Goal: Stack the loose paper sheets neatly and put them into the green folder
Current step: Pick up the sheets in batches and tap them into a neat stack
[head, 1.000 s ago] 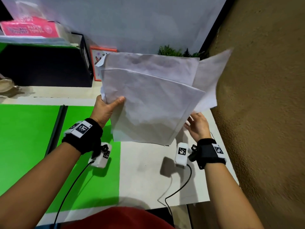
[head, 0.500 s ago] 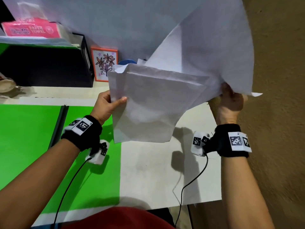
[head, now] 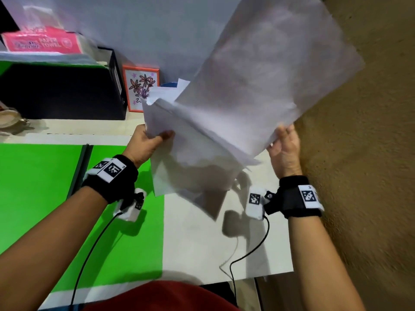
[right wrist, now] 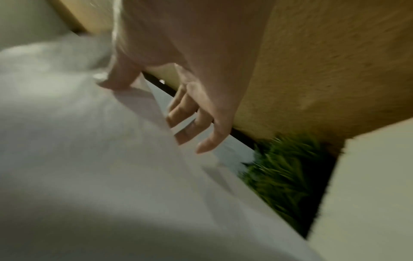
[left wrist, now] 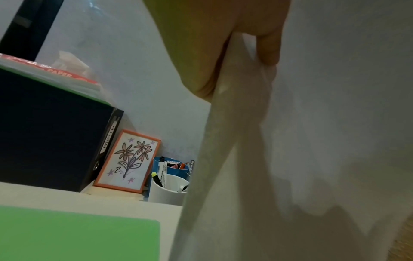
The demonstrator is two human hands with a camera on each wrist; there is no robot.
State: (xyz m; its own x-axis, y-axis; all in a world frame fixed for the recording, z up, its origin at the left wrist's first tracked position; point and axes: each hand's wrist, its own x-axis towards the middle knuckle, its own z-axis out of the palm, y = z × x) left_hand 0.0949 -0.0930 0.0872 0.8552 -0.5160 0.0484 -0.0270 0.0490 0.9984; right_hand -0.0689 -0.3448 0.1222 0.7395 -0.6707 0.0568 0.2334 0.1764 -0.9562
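My left hand (head: 152, 142) grips a bundle of loose white sheets (head: 193, 158) by its left edge, thumb on the front, and holds it tilted above the desk. My right hand (head: 284, 144) pinches the lower right corner of a single large sheet (head: 265, 81), raised high so that it overlaps the bundle's top right. The green folder (head: 45, 187) lies open and flat on the desk under my left wrist. In the left wrist view my thumb (left wrist: 268, 44) presses on the bundle (left wrist: 312, 141). The right wrist view is blurred and shows my right hand (right wrist: 178, 106) at the edge of the sheet (right wrist: 89, 159).
A black binder (head: 60, 90) with a pink paper towel pack (head: 40, 41) on top stands at the back left. Next to it lean a framed flower drawing (head: 140, 90) and pen cups (left wrist: 170, 185). A green plant (right wrist: 286, 173) sits at the back right. The desk ends just right of my right hand.
My right hand took one sheet from the right of the bundle, lifted it up and to the right, and now swings it over the bundle. My left hand kept its hold.
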